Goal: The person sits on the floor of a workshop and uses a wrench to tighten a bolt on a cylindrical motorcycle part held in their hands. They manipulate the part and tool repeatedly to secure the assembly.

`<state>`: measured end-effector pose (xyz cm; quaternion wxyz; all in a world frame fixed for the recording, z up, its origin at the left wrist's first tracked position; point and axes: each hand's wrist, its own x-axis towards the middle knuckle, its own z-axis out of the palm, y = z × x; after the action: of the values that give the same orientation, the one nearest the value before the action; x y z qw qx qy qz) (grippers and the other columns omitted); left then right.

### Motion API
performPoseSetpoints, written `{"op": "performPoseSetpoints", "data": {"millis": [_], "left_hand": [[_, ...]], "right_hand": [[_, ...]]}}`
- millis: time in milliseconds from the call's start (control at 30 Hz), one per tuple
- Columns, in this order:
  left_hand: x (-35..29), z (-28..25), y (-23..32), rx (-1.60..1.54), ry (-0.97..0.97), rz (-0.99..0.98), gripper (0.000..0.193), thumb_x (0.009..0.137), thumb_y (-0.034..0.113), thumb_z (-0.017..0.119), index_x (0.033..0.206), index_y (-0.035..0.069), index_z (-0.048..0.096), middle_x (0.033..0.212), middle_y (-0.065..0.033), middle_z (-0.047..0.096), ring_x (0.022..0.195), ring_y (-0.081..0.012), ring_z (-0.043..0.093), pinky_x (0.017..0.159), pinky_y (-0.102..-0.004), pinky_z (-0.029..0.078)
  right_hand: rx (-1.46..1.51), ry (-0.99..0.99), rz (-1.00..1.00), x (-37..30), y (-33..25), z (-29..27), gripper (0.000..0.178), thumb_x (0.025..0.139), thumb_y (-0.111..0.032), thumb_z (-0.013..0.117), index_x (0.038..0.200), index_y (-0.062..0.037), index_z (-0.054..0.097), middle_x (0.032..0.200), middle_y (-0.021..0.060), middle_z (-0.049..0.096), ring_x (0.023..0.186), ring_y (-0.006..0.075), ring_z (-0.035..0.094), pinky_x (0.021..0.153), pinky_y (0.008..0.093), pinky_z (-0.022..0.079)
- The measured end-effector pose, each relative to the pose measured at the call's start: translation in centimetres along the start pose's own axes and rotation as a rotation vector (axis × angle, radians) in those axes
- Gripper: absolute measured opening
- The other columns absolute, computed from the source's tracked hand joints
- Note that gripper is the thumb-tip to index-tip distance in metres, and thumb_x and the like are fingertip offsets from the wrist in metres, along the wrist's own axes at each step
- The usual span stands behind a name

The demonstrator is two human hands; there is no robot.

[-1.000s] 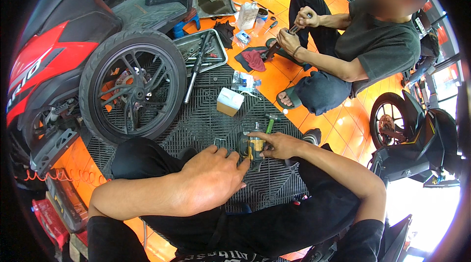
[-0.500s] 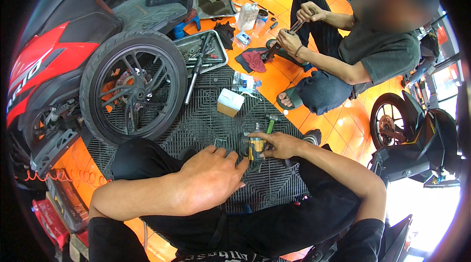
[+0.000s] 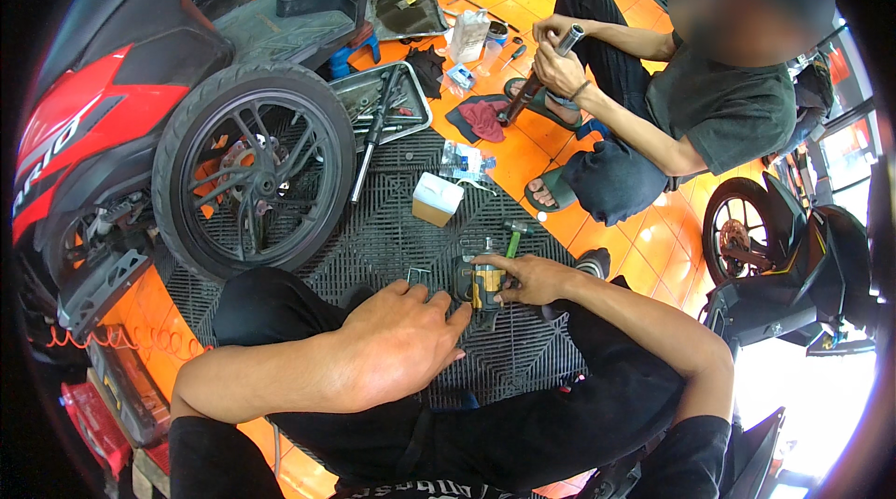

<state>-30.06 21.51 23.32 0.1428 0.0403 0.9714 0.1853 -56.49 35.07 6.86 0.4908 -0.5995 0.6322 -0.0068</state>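
My right hand [image 3: 537,278] is closed on a yellow and black power tool [image 3: 485,286] low over the mat, its index finger laid along the top. My left hand [image 3: 406,340] hangs beside the tool, back upward, fingers apart and bent down. Nothing shows in it, though the palm is hidden. A thin U-shaped metal piece [image 3: 420,275] lies just beyond its fingertips; I cannot tell whether they touch it. Behind the power tool is a green-handled hammer [image 3: 514,236]. Farther back stands a small white and brown box [image 3: 437,198] beside a clear plastic packet [image 3: 467,161].
A loose wheel [image 3: 257,177] leans by the red scooter [image 3: 112,116] at left. Beyond it sits a metal tray [image 3: 420,116] with tools. At right a seated co-worker [image 3: 747,112] holds a metal tube [image 3: 567,40] above a red cloth [image 3: 483,119]. Another motorcycle [image 3: 793,256] stands far right.
The co-worker's hands have shifted on the metal tube, whose bright upper end now points up toward the right. My own hands and the power tool have stayed nearly still.
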Motion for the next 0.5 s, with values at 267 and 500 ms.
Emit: {"op": "performPoseSetpoints", "data": {"millis": [267, 500], "left_hand": [[-0.2, 0.2, 0.0, 0.021, 0.060, -0.011, 0.049, 0.099, 0.033, 0.059, 0.133, -0.002, 0.057, 0.104, -0.0184, 0.065, 0.097, -0.0353, 0.066, 0.089, -0.0447, 0.052], [-0.5, 0.3, 0.2, 0.016, 0.062, -0.013, 0.046, 0.097, 0.031, 0.062, 0.129, -0.001, 0.059, 0.098, -0.0175, 0.065, 0.094, -0.0346, 0.067, 0.086, -0.0444, 0.052]], "right_hand": [[-0.178, 0.344, -0.058, -0.5, 0.0, -1.4, 0.057, 0.094, -0.026, 0.069, 0.146, -0.0167, 0.049, 0.100, 0.0175, 0.072, 0.097, 0.0332, 0.071, 0.090, 0.0470, 0.054], [0.379, 1.223, 0.155, -2.0, 0.1, -5.9, 0.070, 0.087, -0.026, 0.081, 0.137, 0.0045, 0.043, 0.112, 0.0173, 0.067, 0.095, 0.0217, 0.068, 0.086, 0.0341, 0.056]]}}
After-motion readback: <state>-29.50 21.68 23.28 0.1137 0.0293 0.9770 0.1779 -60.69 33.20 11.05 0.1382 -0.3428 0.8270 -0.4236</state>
